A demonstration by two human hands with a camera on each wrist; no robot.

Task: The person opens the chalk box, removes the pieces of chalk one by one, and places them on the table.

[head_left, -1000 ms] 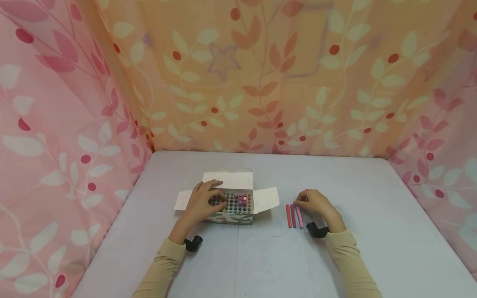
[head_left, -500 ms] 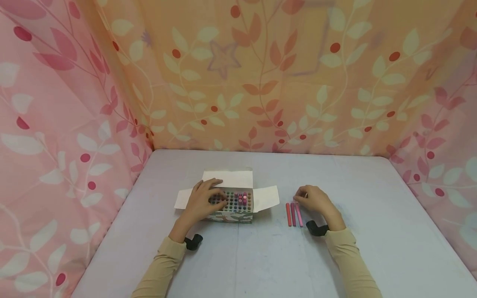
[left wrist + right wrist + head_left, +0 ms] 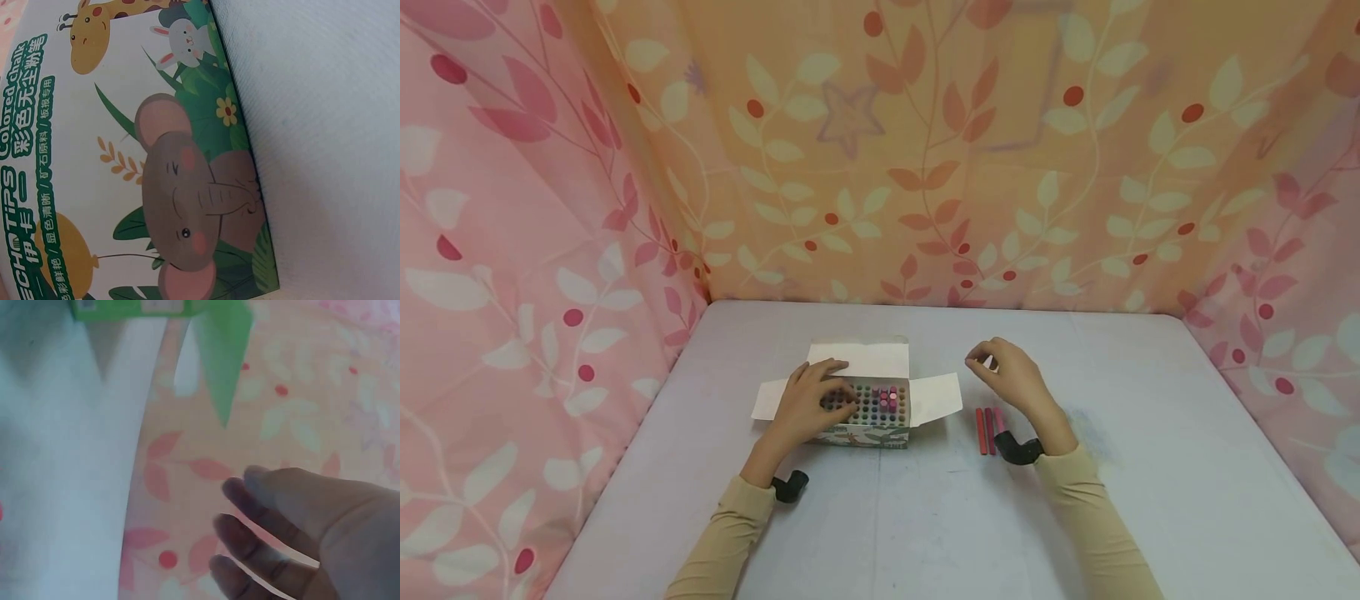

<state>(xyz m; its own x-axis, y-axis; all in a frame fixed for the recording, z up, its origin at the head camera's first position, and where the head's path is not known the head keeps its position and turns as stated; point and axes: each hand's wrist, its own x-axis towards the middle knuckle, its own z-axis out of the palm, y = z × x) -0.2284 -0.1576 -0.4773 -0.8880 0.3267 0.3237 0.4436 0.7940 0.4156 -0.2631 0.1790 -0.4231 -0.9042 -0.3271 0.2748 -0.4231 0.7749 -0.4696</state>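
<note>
An open chalk box [image 3: 868, 437], printed "Colored chalk", stands upright on the table in the head view. Rows of coloured chalk ends fill it, with several pink and purple chalks [image 3: 888, 398] sticking up higher. My left hand [image 3: 805, 408] rests over the box's left part, fingers loosely bent; in the left wrist view only the printed box front [image 3: 156, 156] shows. My right hand [image 3: 1011, 375] is raised right of the box, thumb and index tips close together with nothing visible between them. Near its wrist lie a red chalk [image 3: 981, 432], a magenta chalk [image 3: 990, 429] and a pink chalk [image 3: 999, 419].
White flaps of the box spread out, the right flap [image 3: 936, 398] pointing toward my right hand. A white cloth covers the table [image 3: 925, 517]. Floral curtains [image 3: 925, 167] hang behind and on both sides.
My right hand has left the far end of the pink chalk, rising and moving left toward the box. Its wrist camera now covers part of that chalk. My left hand has stayed put.
</note>
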